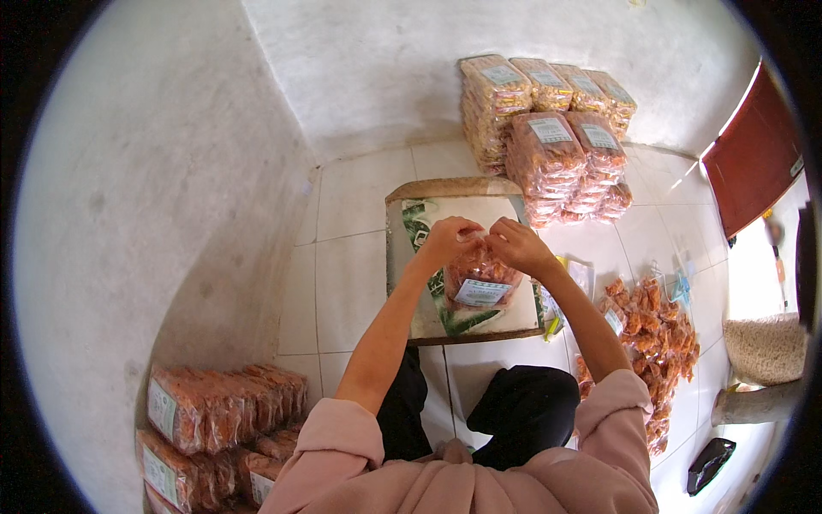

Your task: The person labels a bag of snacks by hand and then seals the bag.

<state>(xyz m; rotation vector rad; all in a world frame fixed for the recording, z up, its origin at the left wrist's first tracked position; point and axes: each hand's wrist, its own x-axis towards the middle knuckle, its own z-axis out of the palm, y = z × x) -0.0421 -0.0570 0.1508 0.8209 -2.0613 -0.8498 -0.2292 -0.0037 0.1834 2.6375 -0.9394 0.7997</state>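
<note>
A clear plastic bag of reddish-brown snacks (483,276) with a printed label stands on a low board-topped table (398,321) in front of me. My left hand (451,239) and my right hand (515,244) pinch the gathered top of this bag from both sides, close together. The fingertips are bent inward, and part of the bag's mouth is hidden behind them. A green and white printed sheet (465,321) lies on the table top under the bag.
Stacked labelled bags (549,154) stand by the back wall. More packed bags (192,411) are piled at lower left. At right, small snack packets (648,327) lie heaped on the tiled floor near a light-blue item (681,289) and a yellow-green tool (552,327). A black item (711,466) lies lower right.
</note>
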